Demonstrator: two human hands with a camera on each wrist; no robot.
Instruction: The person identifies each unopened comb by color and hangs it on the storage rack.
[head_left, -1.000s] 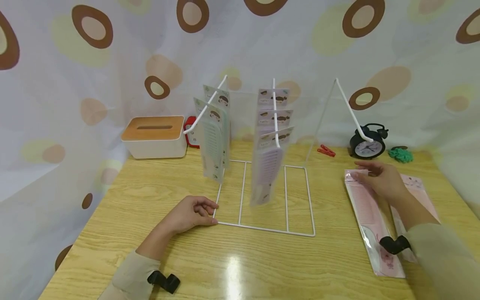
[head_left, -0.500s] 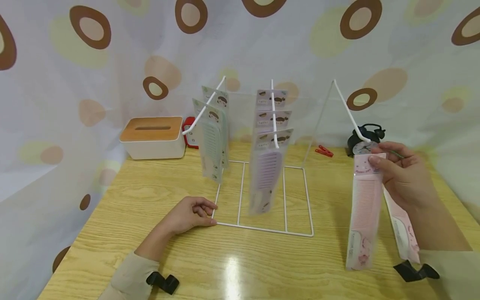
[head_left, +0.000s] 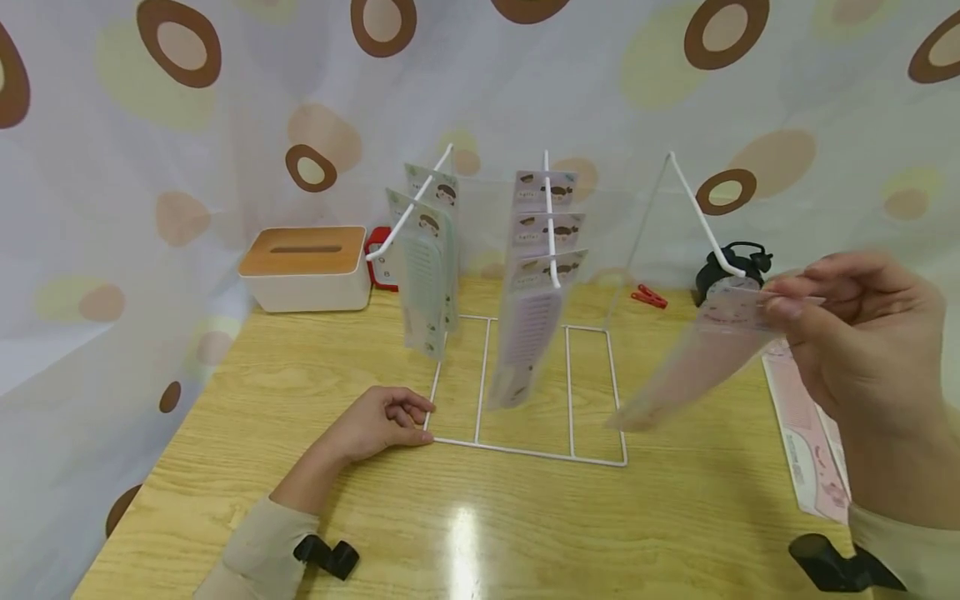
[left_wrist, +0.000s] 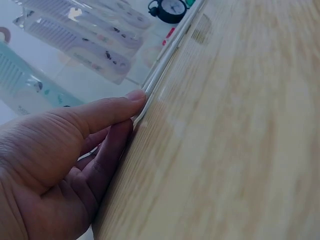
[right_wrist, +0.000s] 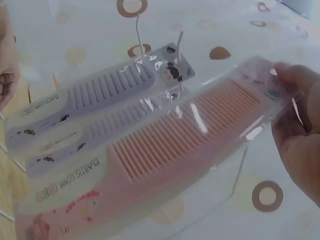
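Observation:
Near its top card, my right hand [head_left: 862,333] pinches a pink comb [right_wrist: 185,132] in a clear packet. The packet tilts, its lower end swung left, with the top close to the tip of the rack's right hook [head_left: 699,212]. My left hand [head_left: 382,427] grips the front left corner of the white wire rack [head_left: 525,452], thumb on the wire in the left wrist view. Three packets of purple combs [head_left: 531,333] hang from the middle hook. Green comb packets [head_left: 423,287] hang from the left one.
More pink comb packets [head_left: 801,442] lie on the table at the right, partly behind the right hand. Along the back stand a tissue box [head_left: 303,283], a red clock [head_left: 381,265] and a black alarm clock [head_left: 708,275]. A red clip [head_left: 648,297] lies between rack and alarm clock.
My right hand has lifted the pink comb packet off the table and brought it up to the right hook, its lower end swinging left. The left hand has stayed at the rack's corner.

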